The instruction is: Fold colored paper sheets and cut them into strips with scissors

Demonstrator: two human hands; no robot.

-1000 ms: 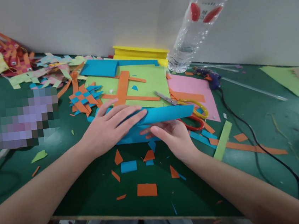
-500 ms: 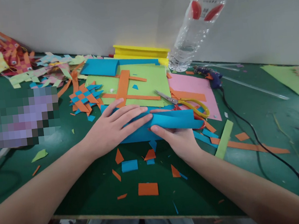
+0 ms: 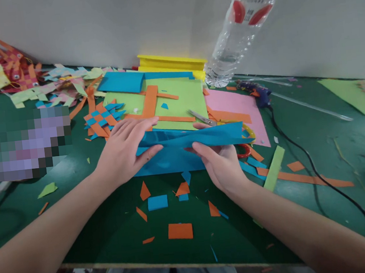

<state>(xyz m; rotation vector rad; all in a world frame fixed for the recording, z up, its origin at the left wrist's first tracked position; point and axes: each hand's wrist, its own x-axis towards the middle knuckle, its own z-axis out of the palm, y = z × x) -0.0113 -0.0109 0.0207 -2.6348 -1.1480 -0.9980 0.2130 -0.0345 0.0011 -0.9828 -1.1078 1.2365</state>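
A long folded piece of blue paper (image 3: 216,135) is lifted a little off the table between my two hands. My left hand (image 3: 126,146) closes on its left end, the thumb in front and the fingers over the top. Around its middle and right part, my right hand (image 3: 223,165) pinches it with the thumb in front and the other fingers behind. Beneath lies a flat blue sheet (image 3: 172,163). Scissors (image 3: 205,119) with yellow and red handles rest behind the raised paper, which partly hides them. A woven orange and blue paper piece (image 3: 100,119) lies beyond my left hand.
Light green sheets (image 3: 177,91), a pink sheet (image 3: 235,98) and orange strips lie behind. A plastic bottle (image 3: 234,40) stands at the back, beside a glue gun (image 3: 259,96) with a black cord. Paper fish (image 3: 2,68) are at far left. Small scraps (image 3: 180,231) lie in front.
My left hand has moved left from lying flat across the blue paper to gripping its left end. The folded paper has shifted slightly right and upward with my right hand.
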